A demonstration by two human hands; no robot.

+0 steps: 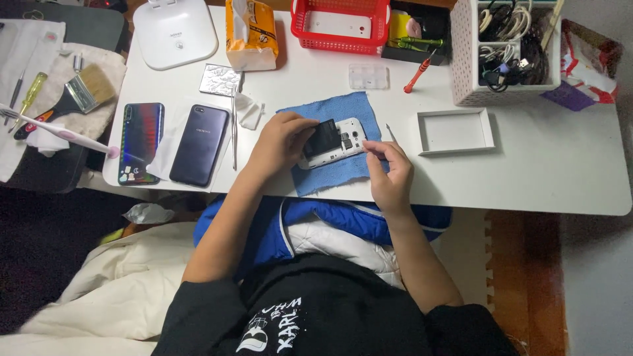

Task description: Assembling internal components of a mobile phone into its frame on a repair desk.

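Both hands worked over a white phone (pixel 333 146) with its back cover off, which lay tilted on a blue cloth (pixel 336 175) near the front edge of the white counter (pixel 547 171). The left hand (pixel 280 142) rested on the phone's left end, its fingers (pixel 304 126) curled together over the dark battery (pixel 321 137) seated in the open back. The right hand (pixel 390 173) sat at the phone's right end, thumb and forefinger pinched together against the corner of the casing; whether anything small was held between them could not be told.

To the left of the cloth lay a dark blue phone (pixel 199 145) face down, and beside it a phone with a glossy rainbow back (pixel 140 142). A thin metal tool (pixel 233 128) lay between the dark phone and the left hand. To the right of the cloth stood a shallow white box lid (pixel 455 132). Farther back were a red basket (pixel 339 25), a yellow tissue pack (pixel 250 33), a red-handled screwdriver (pixel 419 74), a white perforated bin of cables (pixel 508 49) and a white round-cornered device (pixel 175 31). A paintbrush (pixel 72 97) lay off to the far left, beyond the counter
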